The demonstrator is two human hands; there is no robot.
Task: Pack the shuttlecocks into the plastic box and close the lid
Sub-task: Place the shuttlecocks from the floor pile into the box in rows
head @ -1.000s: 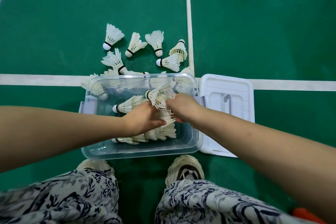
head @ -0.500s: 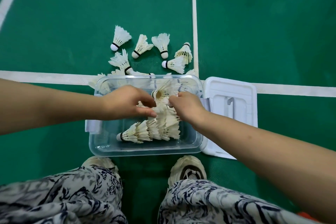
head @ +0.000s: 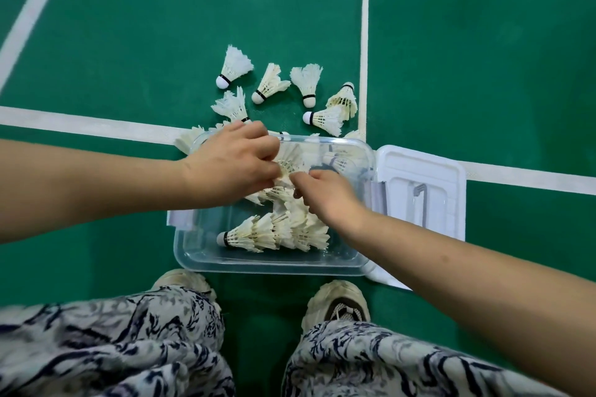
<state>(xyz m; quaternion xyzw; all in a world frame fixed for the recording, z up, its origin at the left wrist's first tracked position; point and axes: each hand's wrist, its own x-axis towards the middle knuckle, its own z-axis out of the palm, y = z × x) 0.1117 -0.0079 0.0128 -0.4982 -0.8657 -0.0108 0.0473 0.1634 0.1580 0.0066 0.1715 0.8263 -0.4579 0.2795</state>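
Note:
A clear plastic box stands on the green court floor in front of my feet. A nested row of white feather shuttlecocks lies inside it along the near side. My left hand hovers over the box's far left part, fingers closed on a shuttlecock. My right hand is inside the box, fingertips on the same cluster of feathers; whether it grips one I cannot tell. Several loose shuttlecocks lie on the floor beyond the box. The white lid lies flat to the box's right.
White court lines cross the floor behind and beside the box. My two shoes and patterned trouser legs are just in front of the box's near wall.
My left hand has moved from the box's middle up toward its far left rim. My right hand stayed inside the box near the stacked shuttlecocks. The camera has tilted up slightly.

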